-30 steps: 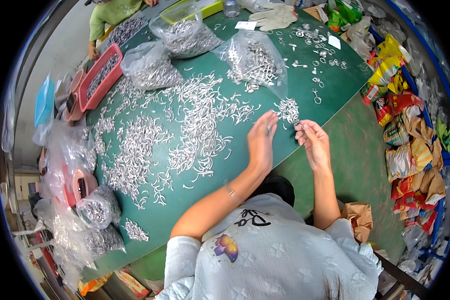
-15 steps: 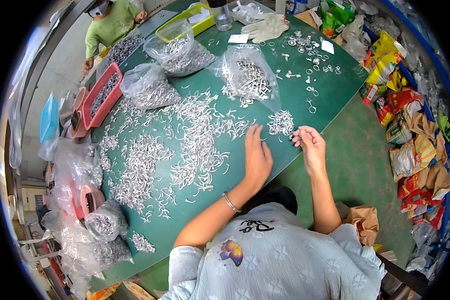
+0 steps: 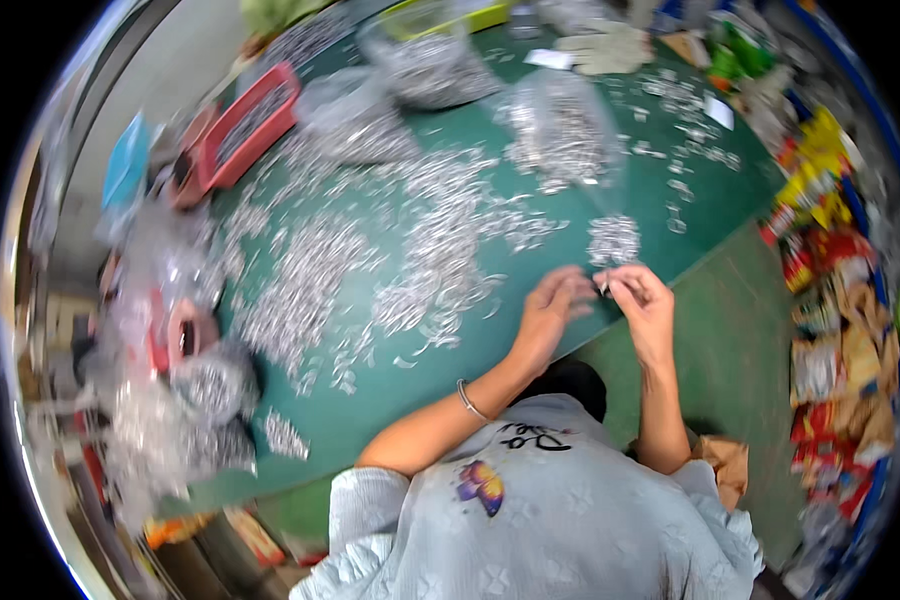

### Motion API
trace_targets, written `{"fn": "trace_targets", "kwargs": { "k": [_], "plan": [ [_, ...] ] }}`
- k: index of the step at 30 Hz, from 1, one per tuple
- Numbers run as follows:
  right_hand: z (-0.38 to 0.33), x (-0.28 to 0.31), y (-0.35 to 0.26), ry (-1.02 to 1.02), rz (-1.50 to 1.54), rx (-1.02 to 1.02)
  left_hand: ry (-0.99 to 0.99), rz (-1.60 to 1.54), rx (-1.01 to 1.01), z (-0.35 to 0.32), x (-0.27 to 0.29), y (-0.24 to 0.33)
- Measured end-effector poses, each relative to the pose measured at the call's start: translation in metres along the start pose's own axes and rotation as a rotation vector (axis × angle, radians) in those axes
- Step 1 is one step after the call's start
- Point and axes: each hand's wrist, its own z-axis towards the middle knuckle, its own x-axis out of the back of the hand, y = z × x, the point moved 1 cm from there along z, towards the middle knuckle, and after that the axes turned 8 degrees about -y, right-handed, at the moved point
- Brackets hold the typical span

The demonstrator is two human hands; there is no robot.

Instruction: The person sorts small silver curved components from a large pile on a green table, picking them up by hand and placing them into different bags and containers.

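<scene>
My right hand (image 3: pixel 646 308) is closed in a pinch at the table's near edge. Something small and dark shows at its fingertips, too blurred to name. Just left of it is my left hand (image 3: pixel 554 316), its fingers loosely apart and smeared by motion, with nothing visible in them. Beyond both hands lies a small heap of silvery metal pieces (image 3: pixel 613 241). Larger spreads of curved silvery metal pieces (image 3: pixel 305 290) cover the green table (image 3: pixel 450 385) to the left.
Clear plastic bags of metal parts (image 3: pixel 435 75) stand at the back, near a pink basket (image 3: pixel 260 125). A pale glove (image 3: pixel 610 50) and scattered rings (image 3: pixel 680 150) lie far right. More filled bags (image 3: pixel 210 385) crowd the left edge; colourful packets (image 3: pixel 825 190) line the right side.
The view has shifted, so the table's contents sit further right and higher. My left hand has come closer to my right hand, which keeps its pinch.
</scene>
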Motion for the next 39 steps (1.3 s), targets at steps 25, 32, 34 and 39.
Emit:
{"fn": "trace_targets", "kwargs": {
  "k": [25, 32, 34, 39],
  "plan": [
    [0.034, -0.232, 0.078, -0.679, -0.355, 0.105, 0.389, 1.445, -0.302, -0.152, 0.113, 0.042],
    [0.099, -0.191, 0.053, -0.488, -0.643, 0.368, 0.655, 1.59, -0.269, -0.165, 0.16, 0.078],
    [0.12, -0.165, 0.052, -0.336, -1.056, 0.357, 0.761, 1.6, -0.291, -0.162, 0.164, 0.083],
    [0.099, -0.173, 0.074, -0.461, -1.106, 0.459, 0.769, 1.613, -0.302, -0.154, 0.15, 0.094]
  ]
}}
